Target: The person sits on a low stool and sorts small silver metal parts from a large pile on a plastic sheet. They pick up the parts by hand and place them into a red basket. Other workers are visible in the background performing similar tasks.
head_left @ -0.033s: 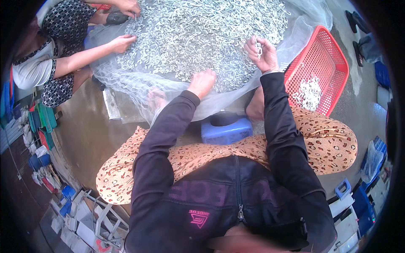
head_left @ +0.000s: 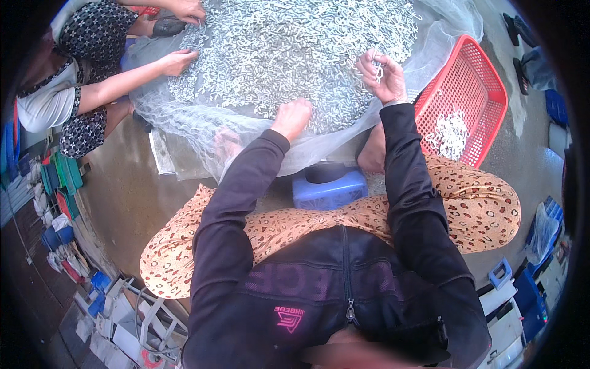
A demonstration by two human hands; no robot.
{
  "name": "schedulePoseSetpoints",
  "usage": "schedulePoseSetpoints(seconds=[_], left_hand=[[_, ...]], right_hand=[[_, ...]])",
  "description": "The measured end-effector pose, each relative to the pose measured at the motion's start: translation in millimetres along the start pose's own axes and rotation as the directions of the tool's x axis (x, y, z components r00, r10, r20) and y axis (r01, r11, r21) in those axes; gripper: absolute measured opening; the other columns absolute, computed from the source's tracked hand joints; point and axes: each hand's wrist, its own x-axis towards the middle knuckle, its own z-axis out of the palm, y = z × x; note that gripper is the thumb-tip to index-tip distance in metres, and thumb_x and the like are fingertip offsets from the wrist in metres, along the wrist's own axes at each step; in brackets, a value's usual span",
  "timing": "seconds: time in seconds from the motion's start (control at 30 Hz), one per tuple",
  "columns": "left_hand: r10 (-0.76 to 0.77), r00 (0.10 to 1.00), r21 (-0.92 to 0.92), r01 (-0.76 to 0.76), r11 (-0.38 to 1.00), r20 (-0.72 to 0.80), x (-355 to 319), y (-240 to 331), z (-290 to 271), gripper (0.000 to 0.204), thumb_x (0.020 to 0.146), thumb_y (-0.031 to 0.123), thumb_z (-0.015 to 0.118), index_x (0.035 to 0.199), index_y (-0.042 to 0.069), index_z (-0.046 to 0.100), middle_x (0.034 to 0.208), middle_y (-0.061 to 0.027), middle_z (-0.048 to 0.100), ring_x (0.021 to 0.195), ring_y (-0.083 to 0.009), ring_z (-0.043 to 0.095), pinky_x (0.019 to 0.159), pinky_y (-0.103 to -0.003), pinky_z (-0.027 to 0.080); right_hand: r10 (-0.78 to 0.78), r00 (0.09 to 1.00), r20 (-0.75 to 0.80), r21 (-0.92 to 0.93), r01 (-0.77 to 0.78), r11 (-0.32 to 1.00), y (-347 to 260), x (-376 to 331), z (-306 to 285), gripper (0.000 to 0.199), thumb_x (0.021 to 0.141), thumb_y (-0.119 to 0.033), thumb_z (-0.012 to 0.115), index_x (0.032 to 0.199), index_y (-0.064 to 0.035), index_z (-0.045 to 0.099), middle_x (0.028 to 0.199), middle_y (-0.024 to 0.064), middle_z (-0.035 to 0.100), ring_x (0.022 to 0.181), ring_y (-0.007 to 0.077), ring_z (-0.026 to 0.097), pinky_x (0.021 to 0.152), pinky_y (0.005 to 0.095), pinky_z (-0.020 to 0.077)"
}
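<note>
A broad heap of small, pale, curled silvery pieces (head_left: 295, 55) lies spread over a white mesh net (head_left: 184, 117); their kind is too small to make out. At the heap's near edge, my left hand (head_left: 292, 118) is closed with its fingers pointing down, and whatever they pinch is hidden. Raised over the right side of the heap, my right hand (head_left: 383, 79) has its palm turned up and its fingers curled. Several of the same pale curled pieces (head_left: 378, 72) show in its grasp. Beside it on the right stands a red plastic basket (head_left: 458, 80) with a small pile of white curled pieces (head_left: 452, 132).
Across the left edge of the net, a co-worker's two hands (head_left: 181, 61) touch the heap. A blue plastic stool (head_left: 330, 189) stands between my legs on the wet floor (head_left: 123, 197). Stacked crates (head_left: 61, 175) line the left, and sandalled feet (head_left: 521, 74) show far right.
</note>
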Motion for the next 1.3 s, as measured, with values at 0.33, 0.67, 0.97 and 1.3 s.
schedulePoseSetpoints(seconds=[0.33,0.67,0.97,1.3], left_hand=[[-0.001,0.998,0.039,-0.002,0.999,0.064,7,-22,3,0.026,0.082,0.028,0.061,0.087,0.003,0.059,0.084,-0.0131,0.061,0.079,-0.0299,0.064,0.066,-0.041,0.051],[0.043,0.950,-0.899,0.306,-0.315,0.308,30,-45,-68,0.012,0.083,0.018,0.054,0.078,0.009,0.048,0.070,0.0030,0.040,0.057,-0.0138,0.043,0.048,-0.020,0.032],[0.036,0.981,-0.863,0.185,-0.470,0.191,49,-5,-52,0.011,0.076,0.011,0.061,0.080,0.008,0.051,0.083,-0.0068,0.056,0.073,-0.0188,0.059,0.046,-0.025,0.041],[-0.042,0.998,-0.233,0.030,0.972,-0.046,40,18,-1,0.022,0.080,0.024,0.066,0.085,0.005,0.057,0.082,-0.0154,0.060,0.076,-0.0343,0.060,0.066,-0.044,0.047]], right_hand=[[0.072,0.970,0.233,-0.134,-0.042,0.990,-23,4,32,0.039,0.091,-0.031,0.043,0.095,0.0059,0.052,0.067,0.0089,0.046,0.057,0.0119,0.039,0.033,0.0184,0.0268],[-0.197,0.964,0.180,0.540,0.071,0.839,11,-4,3,0.044,0.077,-0.002,0.043,0.120,0.0014,0.048,0.079,0.0099,0.041,0.066,0.0167,0.039,0.035,0.0182,0.0355],[-0.146,0.791,-0.594,-0.696,-0.414,0.587,23,0,-36,0.029,0.081,-0.025,0.064,0.102,-0.0060,0.067,0.071,-0.0014,0.058,0.060,0.0068,0.050,0.049,0.0202,0.0374],[-0.477,0.794,-0.376,-0.925,-0.297,0.236,69,17,-47,0.013,0.077,-0.014,0.057,0.083,-0.0037,0.056,0.068,0.0115,0.058,0.060,0.0295,0.058,0.050,0.0377,0.0451]])
